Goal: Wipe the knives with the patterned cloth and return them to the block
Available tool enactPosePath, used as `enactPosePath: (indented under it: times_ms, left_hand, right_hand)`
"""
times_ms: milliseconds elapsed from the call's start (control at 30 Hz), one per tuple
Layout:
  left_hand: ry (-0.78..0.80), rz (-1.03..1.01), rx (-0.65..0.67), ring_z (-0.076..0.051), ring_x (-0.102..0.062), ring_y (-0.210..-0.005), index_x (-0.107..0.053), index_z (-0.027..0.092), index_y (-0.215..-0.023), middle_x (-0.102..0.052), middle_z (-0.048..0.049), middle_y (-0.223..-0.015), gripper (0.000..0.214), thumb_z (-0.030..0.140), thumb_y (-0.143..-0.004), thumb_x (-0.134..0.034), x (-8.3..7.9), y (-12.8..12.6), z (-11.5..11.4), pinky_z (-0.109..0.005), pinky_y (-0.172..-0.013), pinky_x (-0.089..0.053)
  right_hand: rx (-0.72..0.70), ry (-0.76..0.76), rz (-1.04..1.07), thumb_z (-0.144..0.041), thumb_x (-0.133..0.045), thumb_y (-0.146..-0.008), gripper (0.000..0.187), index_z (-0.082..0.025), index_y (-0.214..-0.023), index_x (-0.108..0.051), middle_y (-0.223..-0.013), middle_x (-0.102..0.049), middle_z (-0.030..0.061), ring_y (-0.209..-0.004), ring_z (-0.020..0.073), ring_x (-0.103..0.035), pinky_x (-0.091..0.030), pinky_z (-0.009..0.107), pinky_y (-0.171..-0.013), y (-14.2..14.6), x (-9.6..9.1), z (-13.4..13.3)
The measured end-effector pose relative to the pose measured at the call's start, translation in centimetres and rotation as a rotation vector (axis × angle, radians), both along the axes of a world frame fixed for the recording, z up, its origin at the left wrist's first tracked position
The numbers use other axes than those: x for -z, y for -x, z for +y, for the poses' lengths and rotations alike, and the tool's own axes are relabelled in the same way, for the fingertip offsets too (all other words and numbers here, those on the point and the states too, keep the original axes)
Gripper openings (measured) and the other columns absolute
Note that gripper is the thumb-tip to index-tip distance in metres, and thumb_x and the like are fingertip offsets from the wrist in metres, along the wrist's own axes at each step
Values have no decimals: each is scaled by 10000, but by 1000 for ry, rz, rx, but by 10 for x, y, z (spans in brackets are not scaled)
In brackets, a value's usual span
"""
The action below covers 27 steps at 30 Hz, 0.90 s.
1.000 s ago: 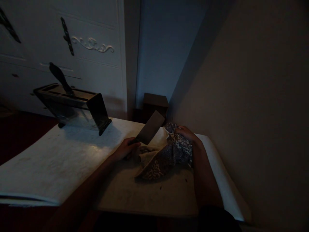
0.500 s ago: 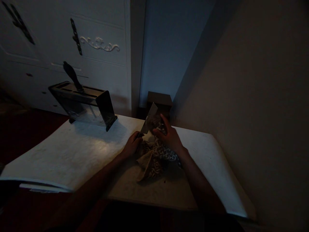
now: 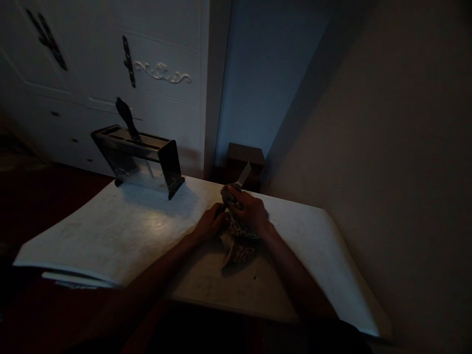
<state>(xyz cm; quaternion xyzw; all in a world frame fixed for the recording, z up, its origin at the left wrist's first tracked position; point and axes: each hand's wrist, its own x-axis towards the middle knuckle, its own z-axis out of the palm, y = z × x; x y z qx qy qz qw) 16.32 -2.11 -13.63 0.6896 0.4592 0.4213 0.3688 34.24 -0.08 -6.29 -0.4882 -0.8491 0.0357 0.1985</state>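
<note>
One knife [image 3: 245, 173] above the tabletop [image 3: 147, 216]: left hand [image 3: 209, 223] closed round its near end, presumably steadying; right hand [image 3: 253, 212] gripping patterned cloth [image 3: 243, 252] against it, bunched, likely guarding skin.

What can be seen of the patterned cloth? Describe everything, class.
The cloth is crumpled, soft-looking fabric, dark with a pale curling print and a plainer tan patch at left. The right hand bunches its top at the knife blade; whether it wraps around is too dark to tell. Its lower end lies on or above the table.
</note>
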Motion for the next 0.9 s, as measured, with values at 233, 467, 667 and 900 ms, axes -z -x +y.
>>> enactPosePath:
  times_ms: [233,467,667,900]
  left_hand:
    - [2,3,54,-213,-608,-855,-578,166,-1120,-667,-59,-956,357,410,-863,-527,-6,0,0,-282,-741,-439]
    - [0,62,136,-208,-607,-827,-588,135,-1143,-667,-70,-968,413,412,-840,-548,-3,4,4,-277,-713,-438]
    - [57,-128,87,-212,-603,-874,-622,145,-1001,-657,-60,-930,373,469,-863,-497,-6,5,5,-279,-768,-460]
    - [158,-246,32,-145,-561,-657,-626,142,-897,-610,-25,-742,360,486,-809,-566,-12,1,3,-236,-571,-438]
  right_hand:
    - [194,-108,254,-445,-492,-920,580,-234,-1456,-427,-1229,-643,78,-1079,231,-617,-454,343,-976,-13,-13,26]
    - [352,-125,445,-499,-475,-910,559,-217,-1392,-512,-1249,-638,91,-1121,240,-613,-450,344,-969,-42,-20,39]
    - [401,34,443,-516,-518,-864,445,-209,-1144,-678,-1022,-710,93,-911,246,-649,-476,347,-828,-60,-24,45]
    - [455,-92,648,-510,-456,-879,453,-189,-1117,-669,-1023,-704,80,-920,212,-635,-473,310,-861,-62,-33,39]
